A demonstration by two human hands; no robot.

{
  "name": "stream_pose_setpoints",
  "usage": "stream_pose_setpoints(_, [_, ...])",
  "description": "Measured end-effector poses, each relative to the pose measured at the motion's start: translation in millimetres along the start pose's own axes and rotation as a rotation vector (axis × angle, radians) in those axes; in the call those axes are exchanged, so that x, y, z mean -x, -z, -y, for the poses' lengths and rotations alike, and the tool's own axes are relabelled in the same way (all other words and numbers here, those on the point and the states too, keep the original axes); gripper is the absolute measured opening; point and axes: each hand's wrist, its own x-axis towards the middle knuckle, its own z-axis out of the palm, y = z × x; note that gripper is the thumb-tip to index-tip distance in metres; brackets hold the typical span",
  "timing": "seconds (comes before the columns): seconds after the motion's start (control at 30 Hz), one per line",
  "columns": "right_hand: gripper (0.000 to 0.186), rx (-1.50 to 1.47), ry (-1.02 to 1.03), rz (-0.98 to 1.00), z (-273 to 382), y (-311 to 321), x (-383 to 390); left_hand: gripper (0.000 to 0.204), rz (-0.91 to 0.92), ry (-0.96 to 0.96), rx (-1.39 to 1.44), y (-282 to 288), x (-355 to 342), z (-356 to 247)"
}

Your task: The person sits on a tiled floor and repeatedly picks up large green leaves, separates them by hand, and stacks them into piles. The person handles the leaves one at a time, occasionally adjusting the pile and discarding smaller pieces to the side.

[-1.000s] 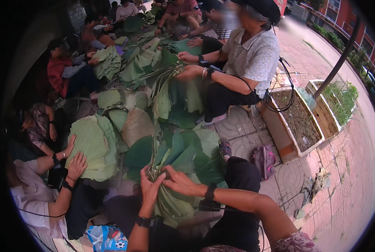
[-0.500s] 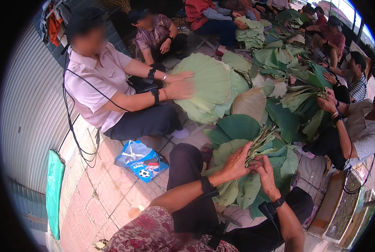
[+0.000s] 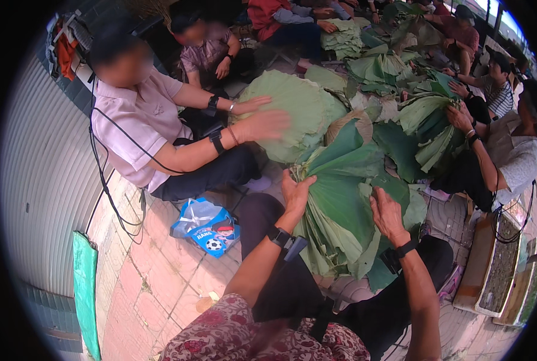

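Note:
My left hand (image 3: 297, 194) is closed around the gathered, narrow end of a bundle of large green lotus leaves (image 3: 344, 174). From that grip the leaves fan out to the right in folds, dark green on top, with paler folded ones below. My right hand (image 3: 389, 215) is at the bundle's right edge, its fingers stretched out and seemingly apart; whether they touch a leaf is unclear. Beyond my left hand, a co-worker's hands (image 3: 259, 120), one blurred, rest on a round, flat stack of pale green lotus leaves (image 3: 283, 102).
More lotus leaves (image 3: 395, 72) are heaped toward the back. Several people sit around them. A blue and white bag (image 3: 207, 231) lies on the paving (image 3: 154, 283) left of my knee. A green folded sheet (image 3: 85, 289) is beside the shutter. Long boxes (image 3: 488, 271) stand at right.
My left hand has moved up and left with the bundle's gathered end, and the leaves now spread rightward. My right hand has come away from that end. The co-worker's near hand has slid right.

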Motion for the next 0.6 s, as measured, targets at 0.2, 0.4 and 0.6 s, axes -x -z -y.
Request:
stream_pose_setpoints(0.2, [0.028,0.046,0.033,-0.009,-20.3,8.1,20.1,0.059,-0.031,0.001,0.254,28.2,6.6,-19.9])
stream_pose_setpoints(0.4, [0.030,0.057,0.015,0.003,-27.3,14.6,24.3,0.063,0.080,0.002,0.376,57.6,1.3,-1.9])
stream_pose_setpoints(0.6, [0.028,0.108,0.015,0.087,-23.1,6.7,17.6,0.067,-0.058,-0.017,0.278,71.3,9.4,-0.5])
